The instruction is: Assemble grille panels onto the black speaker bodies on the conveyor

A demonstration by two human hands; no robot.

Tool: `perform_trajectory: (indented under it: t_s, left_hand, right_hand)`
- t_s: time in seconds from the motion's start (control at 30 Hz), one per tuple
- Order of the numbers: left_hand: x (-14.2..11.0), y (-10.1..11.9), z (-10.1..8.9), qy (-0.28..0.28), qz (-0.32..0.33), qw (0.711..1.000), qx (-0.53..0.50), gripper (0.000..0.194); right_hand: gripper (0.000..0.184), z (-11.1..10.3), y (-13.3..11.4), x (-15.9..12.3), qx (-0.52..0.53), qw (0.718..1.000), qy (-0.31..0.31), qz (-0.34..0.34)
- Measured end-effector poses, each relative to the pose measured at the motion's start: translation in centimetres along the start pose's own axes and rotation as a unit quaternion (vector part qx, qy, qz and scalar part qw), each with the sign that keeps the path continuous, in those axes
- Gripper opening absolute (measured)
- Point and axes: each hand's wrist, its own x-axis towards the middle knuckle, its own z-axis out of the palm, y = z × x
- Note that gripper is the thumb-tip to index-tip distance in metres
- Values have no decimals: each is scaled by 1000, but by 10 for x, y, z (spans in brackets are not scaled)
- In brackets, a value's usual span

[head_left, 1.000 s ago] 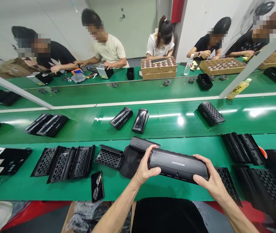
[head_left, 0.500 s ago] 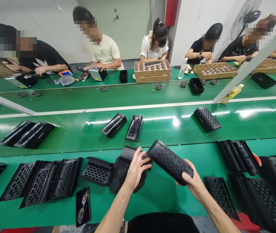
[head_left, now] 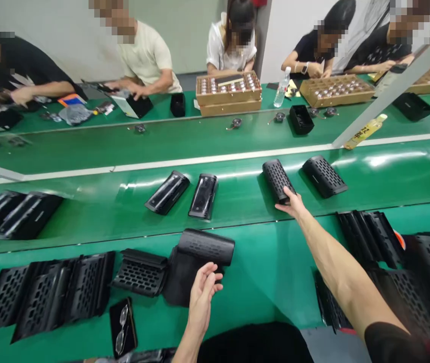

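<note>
My right hand (head_left: 291, 202) grips the near end of a black perforated speaker housing (head_left: 276, 176), which is at the green belt's surface. A similar black housing (head_left: 323, 176) lies just to its right. Over the near table my left hand (head_left: 204, 287) is raised, fingers apart and slightly curled, with nothing in it. Beside that hand lies a rolled black sheet (head_left: 206, 246) on a flat black piece (head_left: 179, 282). Farther left rests a black slotted grille panel (head_left: 139, 272).
Several slotted panels (head_left: 63, 287) lie at the left, more (head_left: 370, 237) at the right. Two glossy black housings (head_left: 203, 195) sit mid-belt. Glasses lie on a phone (head_left: 118, 335). A slanted white post (head_left: 385, 96) rises at the right. Co-workers (head_left: 233, 45) sit across.
My right hand has carried the speaker housing forward and set its far end down on the belt, left of the other one. My left hand has drawn back toward me. The view has tilted down.
</note>
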Motion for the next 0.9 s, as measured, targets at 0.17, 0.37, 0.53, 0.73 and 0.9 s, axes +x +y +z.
perform_trajectory:
  t_s: [0.17, 0.37, 0.53, 0.73, 0.9]
  left_hand:
    - [-1, -5, 11, -44, -17, 998, 50, 51]
    - [-8, -20, -2, -42, -29, 994, 92, 54]
    - [-7, -51, -25, -5, -57, 994, 97, 61]
    - [-1, -68, -41, -47, -32, 985, 160, 62]
    - [3, -80, -71, -15, 93, 953, 288, 58]
  right_hand:
    - [73, -54, -6, -4, -158, 986, 19, -41]
    - [30, -175, 59, -138, -375, 920, 78, -88]
    - [36, -247, 143, -235, -497, 847, 189, -19]
    - [48, -272, 166, -232, -538, 794, 279, 48]
    - [48, -282, 153, -238, -550, 785, 275, 68]
